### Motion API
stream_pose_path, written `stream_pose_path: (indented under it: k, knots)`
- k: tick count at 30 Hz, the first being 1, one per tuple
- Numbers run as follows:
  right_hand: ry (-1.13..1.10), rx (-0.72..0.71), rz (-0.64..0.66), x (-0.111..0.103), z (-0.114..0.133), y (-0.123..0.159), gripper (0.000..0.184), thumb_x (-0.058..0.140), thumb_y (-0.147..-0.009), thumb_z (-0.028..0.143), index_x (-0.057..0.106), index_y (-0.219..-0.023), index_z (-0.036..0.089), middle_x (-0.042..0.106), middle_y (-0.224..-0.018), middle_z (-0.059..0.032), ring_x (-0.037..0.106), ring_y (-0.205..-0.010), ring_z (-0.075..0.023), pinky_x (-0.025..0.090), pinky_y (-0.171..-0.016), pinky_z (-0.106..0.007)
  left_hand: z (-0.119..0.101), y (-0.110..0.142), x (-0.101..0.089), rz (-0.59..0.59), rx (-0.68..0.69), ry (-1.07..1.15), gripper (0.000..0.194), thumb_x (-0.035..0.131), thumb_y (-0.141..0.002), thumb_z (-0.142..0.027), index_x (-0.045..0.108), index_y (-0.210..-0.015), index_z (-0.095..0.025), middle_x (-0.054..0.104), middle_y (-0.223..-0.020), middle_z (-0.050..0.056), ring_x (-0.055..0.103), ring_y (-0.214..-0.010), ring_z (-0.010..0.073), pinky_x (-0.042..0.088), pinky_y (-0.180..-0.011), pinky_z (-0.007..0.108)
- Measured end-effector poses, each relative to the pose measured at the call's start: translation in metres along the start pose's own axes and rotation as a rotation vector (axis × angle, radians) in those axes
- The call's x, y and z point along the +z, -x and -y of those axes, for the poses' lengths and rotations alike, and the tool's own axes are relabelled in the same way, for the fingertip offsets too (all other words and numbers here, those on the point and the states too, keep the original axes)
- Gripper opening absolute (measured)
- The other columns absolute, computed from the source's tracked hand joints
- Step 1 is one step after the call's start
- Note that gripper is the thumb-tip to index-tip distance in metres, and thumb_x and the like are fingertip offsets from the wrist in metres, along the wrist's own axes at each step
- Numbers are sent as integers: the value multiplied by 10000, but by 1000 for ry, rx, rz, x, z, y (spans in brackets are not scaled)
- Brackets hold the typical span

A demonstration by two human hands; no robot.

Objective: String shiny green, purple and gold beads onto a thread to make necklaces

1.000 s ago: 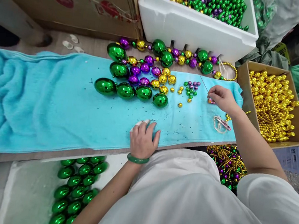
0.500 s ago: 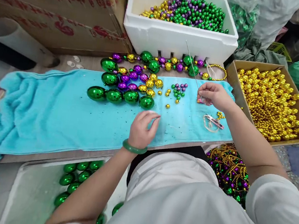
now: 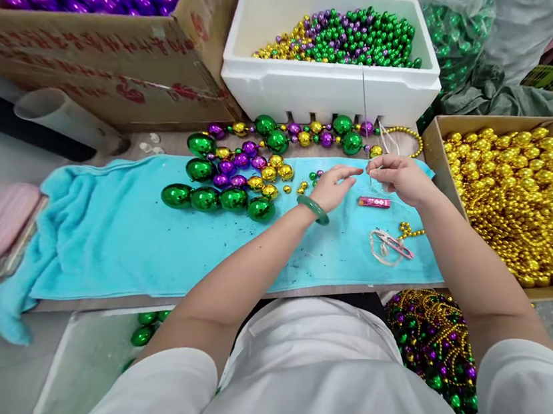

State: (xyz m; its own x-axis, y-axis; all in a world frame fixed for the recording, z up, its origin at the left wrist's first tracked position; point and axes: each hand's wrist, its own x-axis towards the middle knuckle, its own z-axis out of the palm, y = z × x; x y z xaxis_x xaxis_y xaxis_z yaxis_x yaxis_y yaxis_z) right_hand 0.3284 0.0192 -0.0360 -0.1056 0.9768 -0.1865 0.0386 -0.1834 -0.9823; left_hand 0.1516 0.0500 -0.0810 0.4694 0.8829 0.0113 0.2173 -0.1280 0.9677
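Note:
My right hand (image 3: 395, 177) pinches a long thin needle (image 3: 364, 100), which points up and away, with pale thread trailing from it. My left hand (image 3: 333, 186), a green bangle at its wrist, reaches close to the right fingertips; its fingers are stretched out and hold nothing I can see. Below the hands a pink lighter (image 3: 374, 202) lies on the blue towel (image 3: 122, 235). Small green beads (image 3: 315, 175) are partly hidden behind my left hand. Left of them lie small gold beads (image 3: 302, 187) and rows of large green (image 3: 205, 199), purple (image 3: 242, 160) and gold beads (image 3: 270, 174).
Pink-handled snips (image 3: 400, 248) lie near a loop of pale cord (image 3: 376, 253). A finished-looking bead strand (image 3: 316, 131) runs along the back. A white foam box (image 3: 321, 91), a carton of gold beads (image 3: 435, 146) and a carton of purple beads (image 3: 96, 71) surround the towel.
My left hand has risen off the towel and moved right, up to my right hand. The lighter, earlier under my right fingers, now lies uncovered. The view has tilted upward.

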Motion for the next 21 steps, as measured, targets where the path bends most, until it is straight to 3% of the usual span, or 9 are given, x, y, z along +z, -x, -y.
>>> stream_pose_path:
  k: [4, 7, 10, 14, 17, 21]
  knots:
    - [-10, -26, 39, -10, 5, -16, 70, 659, -728, 114, 597, -740, 145, 465, -529, 60, 360, -432, -33, 227, -376, -172, -10, -21, 7, 245, -94, 170, 278, 621, -797, -324, 704, -999, -153, 687, -1049, 65, 616, -929, 167, 525, -722, 270]
    - [-34, -59, 55, -13, 20, -27, 95, 635, -784, 116, 554, -746, 151, 450, -513, 72, 361, -405, -25, 230, -371, -156, -20, -38, 9, 283, -136, 271, 232, 674, -779, -325, 697, -891, -123, 707, -942, 75, 644, -886, 169, 530, -715, 287]
    - [-82, -95, 50, -17, 49, -31, 135, 558, -853, 101, 482, -757, 157, 528, -585, 60, 408, -400, -11, 243, -376, -131, -42, -53, 4, 258, -110, 287, 240, 671, -810, -336, 679, -878, -106, 697, -849, 72, 678, -833, 178, 536, -716, 311]
    - [-77, -226, 41, -23, 102, -22, 103, 461, -905, 106, 421, -834, 170, 593, -633, 62, 544, -463, -20, 300, -438, -94, -91, -66, -12, 157, 39, 150, 136, 605, -859, -207, 675, -895, -96, 654, -753, 3, 692, -832, 165, 525, -735, 291]
    - [1, -377, 26, -24, 140, -10, 39, 445, -902, 150, 445, -938, 135, 601, -625, 86, 606, -537, -26, 404, -536, -121, -126, -71, -26, 171, 222, 91, 202, 471, -905, -136, 654, -939, -56, 636, -762, -29, 675, -781, 92, 480, -747, 277]
    - [135, -444, -48, -22, 173, 6, 188, 357, -882, 87, 521, -928, 9, 562, -579, 127, 601, -577, 13, 440, -584, -126, -157, -71, -38, 182, 426, 55, 147, 607, -871, -235, 676, -853, -106, 668, -702, 7, 619, -638, 81, 442, -606, 223]
